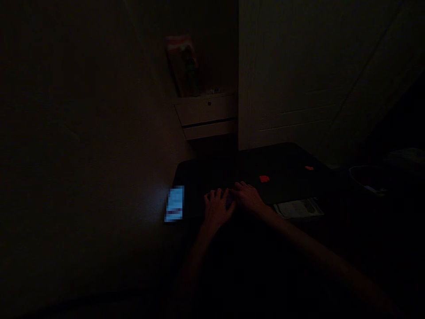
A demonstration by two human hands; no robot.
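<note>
The scene is very dark. My left hand (218, 209) lies low over the dark table (282, 155), palm down with its fingers spread. Beside it, my right hand (248, 197) has its fingers bent and closed near the left hand's thumb. A dark purplish thing (229, 200) shows faintly between the hands; its kind and outline are lost in the dark. What lies under the right fingers is hidden. A small orange-red lump (264, 179) sits on the table just beyond my right hand.
A lit phone (175, 204) stands at the table's left edge by the wall. Another orange-red piece (309, 168) lies farther right. A printed paper (299, 208) is near my right forearm. Behind are a drawer unit (206, 113) and a pale panel (285, 79).
</note>
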